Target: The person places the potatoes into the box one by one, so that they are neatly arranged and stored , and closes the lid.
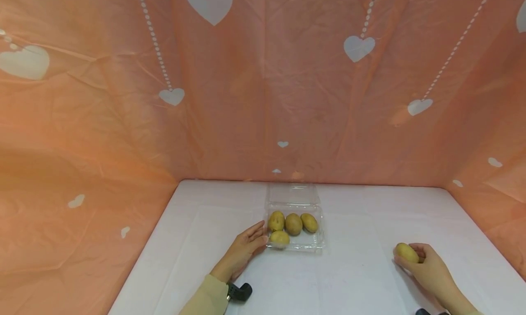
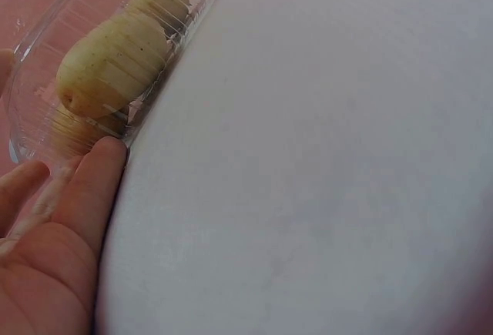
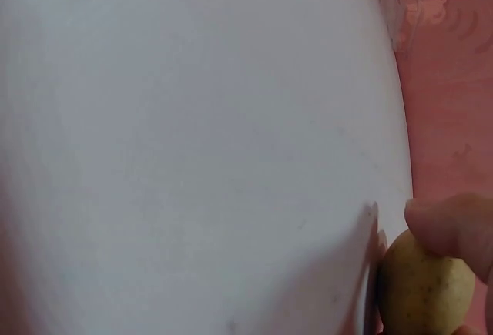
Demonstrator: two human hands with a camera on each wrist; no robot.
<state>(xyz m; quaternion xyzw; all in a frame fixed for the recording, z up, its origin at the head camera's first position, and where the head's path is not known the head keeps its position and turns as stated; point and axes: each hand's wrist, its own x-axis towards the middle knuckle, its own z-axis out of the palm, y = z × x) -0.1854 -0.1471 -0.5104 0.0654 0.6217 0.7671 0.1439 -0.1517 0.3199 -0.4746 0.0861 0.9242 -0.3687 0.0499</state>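
My right hand [image 1: 431, 268] holds a yellowish potato [image 1: 407, 252] between thumb and fingers, over the right part of the table. The same potato [image 3: 426, 289] fills the lower right corner of the right wrist view, with a thumb or finger across its top. Near the middle is a clear plastic clamshell box [image 1: 322, 230], its lid [image 1: 292, 194] folded back. Several potatoes [image 1: 293, 224] lie inside, along the back and in the front left corner. At the box's left side is my left hand [image 1: 242, 250], its fairly straight fingertips against the wall.
A white cloth covers the table [image 1: 353, 278]. Behind it and at both sides hangs an orange curtain [image 1: 263, 100] with white hearts. A black wrist device [image 1: 240, 292] sits at my left cuff.
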